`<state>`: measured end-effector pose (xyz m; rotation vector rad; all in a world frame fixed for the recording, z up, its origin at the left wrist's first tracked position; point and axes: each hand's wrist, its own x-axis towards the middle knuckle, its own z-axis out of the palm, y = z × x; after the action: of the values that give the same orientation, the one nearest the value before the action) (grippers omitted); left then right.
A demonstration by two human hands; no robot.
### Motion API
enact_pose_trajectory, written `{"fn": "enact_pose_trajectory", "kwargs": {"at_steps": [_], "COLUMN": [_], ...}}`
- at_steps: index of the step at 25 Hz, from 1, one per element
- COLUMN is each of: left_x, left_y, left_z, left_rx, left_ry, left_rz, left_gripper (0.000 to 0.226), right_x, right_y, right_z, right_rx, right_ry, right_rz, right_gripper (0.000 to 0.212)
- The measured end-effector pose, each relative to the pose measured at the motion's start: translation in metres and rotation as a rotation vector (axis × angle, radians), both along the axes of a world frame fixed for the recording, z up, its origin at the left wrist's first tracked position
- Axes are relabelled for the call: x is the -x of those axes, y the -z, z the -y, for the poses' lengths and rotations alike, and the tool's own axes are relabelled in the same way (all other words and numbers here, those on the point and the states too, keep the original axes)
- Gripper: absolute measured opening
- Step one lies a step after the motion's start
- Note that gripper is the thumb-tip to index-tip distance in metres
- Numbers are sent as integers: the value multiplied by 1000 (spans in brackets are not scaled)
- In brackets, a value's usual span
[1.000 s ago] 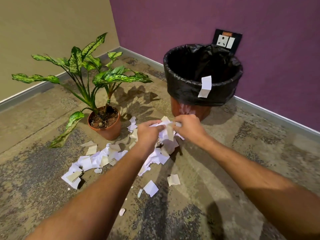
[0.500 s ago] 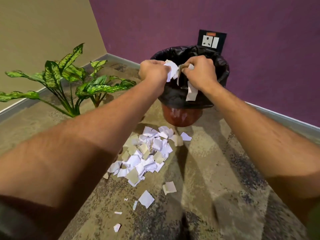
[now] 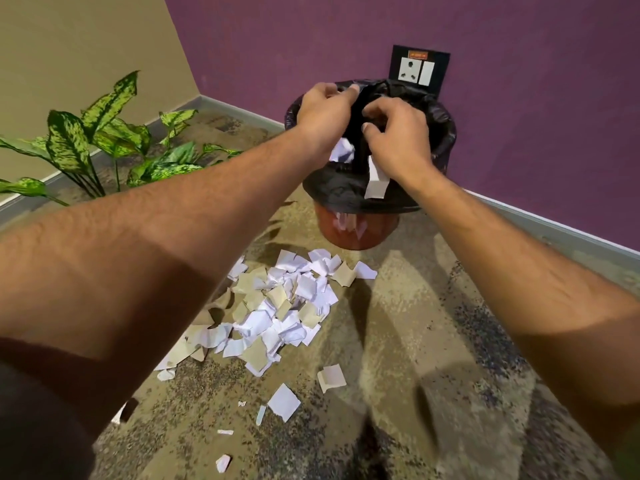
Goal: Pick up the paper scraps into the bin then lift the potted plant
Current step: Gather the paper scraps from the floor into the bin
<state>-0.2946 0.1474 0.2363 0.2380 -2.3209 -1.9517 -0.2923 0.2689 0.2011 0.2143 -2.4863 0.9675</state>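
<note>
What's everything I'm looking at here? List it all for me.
Bin: one, reddish, black liner, in front of the purple wall.
Paper scraps: many, white and tan, heaped on the carpet in front of the bin, a few strays nearer the camera.
Hanging scrap: one, white, on the bin's front rim.
Potted plant: one, green speckled leaves, at left; pot hidden.
Wall socket: one, black plate, behind the bin.
Left hand: over the bin, fingers opening.
Right hand: over the bin, fingers loose.
</note>
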Motion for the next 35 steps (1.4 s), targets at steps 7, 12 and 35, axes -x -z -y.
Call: {"fn": "enact_pose_trajectory", "kwargs": {"at_steps": [7,12,35], "left_x": [-21,-85,-349], "left_y": [17,82,272], "left_z": [13,39,171], "left_rx": [79,200,1079], "left_ry": [-1,-98,492], "left_rz": [-148,-232,589], "left_gripper": [24,15,52], "right_x": [-47,-91,-208], "right_y": [30,109,221], "right_z": [19,32,81], "right_rx": [-60,-482,-1158], "right_ry": [-181,-389,-903], "right_rz": [-210,189,487], "right_gripper": [16,18,31]}}
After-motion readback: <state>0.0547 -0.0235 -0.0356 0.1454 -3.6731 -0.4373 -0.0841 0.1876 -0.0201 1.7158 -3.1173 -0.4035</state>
